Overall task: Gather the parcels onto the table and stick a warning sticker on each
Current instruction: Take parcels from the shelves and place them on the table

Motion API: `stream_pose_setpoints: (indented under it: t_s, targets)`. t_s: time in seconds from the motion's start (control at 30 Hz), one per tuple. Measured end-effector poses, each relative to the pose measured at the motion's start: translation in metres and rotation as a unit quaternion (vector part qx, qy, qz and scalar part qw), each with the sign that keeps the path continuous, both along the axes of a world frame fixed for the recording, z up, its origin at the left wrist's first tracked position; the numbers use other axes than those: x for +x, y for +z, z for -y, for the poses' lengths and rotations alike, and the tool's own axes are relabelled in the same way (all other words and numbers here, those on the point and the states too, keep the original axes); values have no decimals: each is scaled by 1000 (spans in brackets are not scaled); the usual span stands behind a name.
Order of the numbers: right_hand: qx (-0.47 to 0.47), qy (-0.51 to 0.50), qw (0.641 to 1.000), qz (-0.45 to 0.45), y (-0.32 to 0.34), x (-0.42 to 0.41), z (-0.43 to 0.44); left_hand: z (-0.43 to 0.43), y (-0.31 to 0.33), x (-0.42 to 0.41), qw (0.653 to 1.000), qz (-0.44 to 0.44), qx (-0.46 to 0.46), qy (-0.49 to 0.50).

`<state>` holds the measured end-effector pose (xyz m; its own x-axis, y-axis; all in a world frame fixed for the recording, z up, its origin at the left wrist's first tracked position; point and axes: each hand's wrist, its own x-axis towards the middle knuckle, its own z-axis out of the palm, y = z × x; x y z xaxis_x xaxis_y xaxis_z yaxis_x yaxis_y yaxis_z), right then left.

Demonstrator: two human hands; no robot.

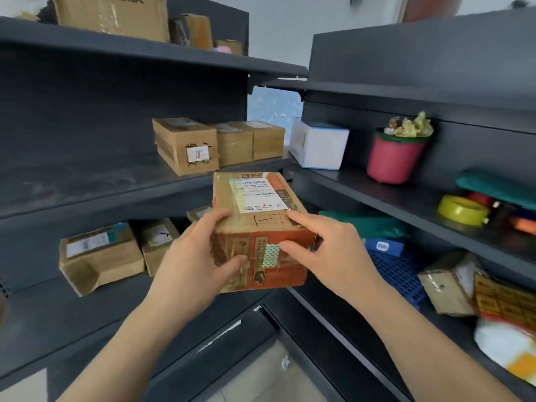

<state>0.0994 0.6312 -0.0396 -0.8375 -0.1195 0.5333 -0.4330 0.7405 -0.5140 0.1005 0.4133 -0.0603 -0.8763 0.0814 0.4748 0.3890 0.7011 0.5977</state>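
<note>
Two dark shelving units [87,184] meet at a corner and fill the view. In front of them, held in the air, is a taped cardboard parcel [255,227] with a white label. The left hand [188,256] and right hand [330,250] grip its sides, fingers over the top and thumbs on the near face. More boxes [185,146] sit on the left middle shelf. A pink pot [391,158] and a yellow tape roll [461,210] sit on the right.

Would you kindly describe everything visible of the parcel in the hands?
The parcel is a worn brown cardboard box with orange-red print, clear tape, a white shipping label on top and a green-patterned patch on its front. It is off the shelves, gripped at its near corners by the left hand and right hand.
</note>
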Motion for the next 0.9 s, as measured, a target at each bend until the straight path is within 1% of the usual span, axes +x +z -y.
stream_pose_setpoints:
  t_s: [0.2,0.3,0.43,0.57,0.7,0.77,0.9]
  targets:
    - [15,-115,993,39,-27,73,-105,-109,-31,28,993,45,18,-106]
    - [15,-174,983,55,-35,109,-153,-163,-41,37,983,65,22,-168]
    - [6,-256,964,65,-41,152,-212,-235,-46,45,965,69,14,-252]
    - [3,-348,934,79,-42,193,-265,-312,-46,51,935,72,-1,-347]
    - [3,-435,896,86,-39,231,-307,-385,-45,59,897,78,-5,-435]
    - [-9,-478,874,89,-37,252,-324,-419,-44,66,877,75,-10,-474]
    - [-17,-561,823,83,-36,297,-350,-483,-42,89,827,72,-20,-558]
